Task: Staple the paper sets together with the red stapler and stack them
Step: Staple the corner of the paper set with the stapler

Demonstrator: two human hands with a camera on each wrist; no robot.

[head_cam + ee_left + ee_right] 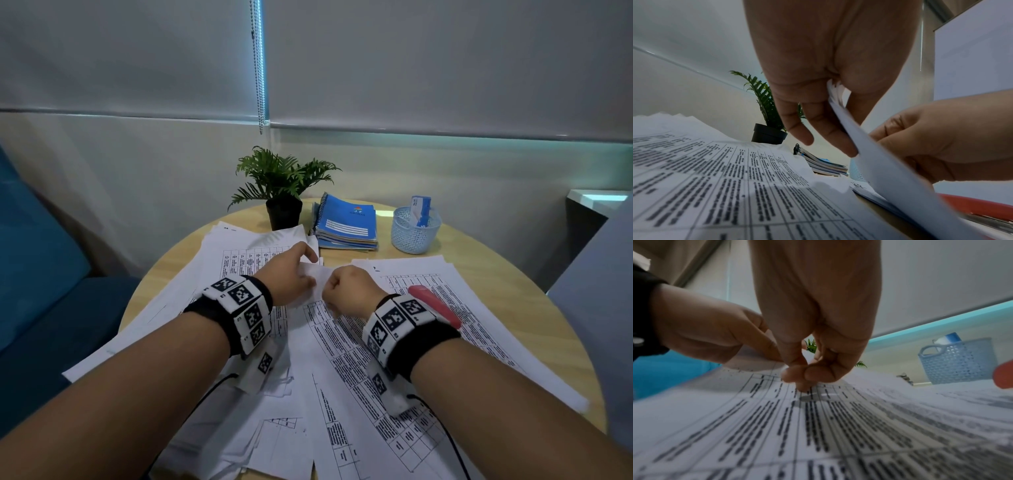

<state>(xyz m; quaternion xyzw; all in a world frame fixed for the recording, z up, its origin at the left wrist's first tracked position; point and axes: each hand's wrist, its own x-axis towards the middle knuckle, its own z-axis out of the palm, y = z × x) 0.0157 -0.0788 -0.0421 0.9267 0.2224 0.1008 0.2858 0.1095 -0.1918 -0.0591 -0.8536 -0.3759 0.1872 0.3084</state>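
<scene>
Both hands meet at the centre of the round table (479, 270), over a spread of printed sheets. The left hand (287, 270) pinches the far edge of a lifted paper set (875, 155), thumb on one face and fingers on the other, several sheet edges fanning at the pinch. The right hand (349, 286) is curled, its fingertips (795, 374) bunched together and bearing down on the top printed sheet (818, 426); whether it also nips the lifted set cannot be told. The red stapler (436, 305) lies untouched on the papers at about 3 o'clock from the right hand, just beside that wrist. Judgement: the step in hand is gathering and squaring one set. To do it well, the sheet edges should be tapped flush at one corner, the left pinch kept firm there so nothing slips, and only then should the right hand go to the stapler. Hidden or unclear: the stapler's near end is covered by the right wristband; how many sheets are in the set cannot be counted; the print is too blurred to read; any finished stack is probably not distinguishable among the loose sheets.
</scene>
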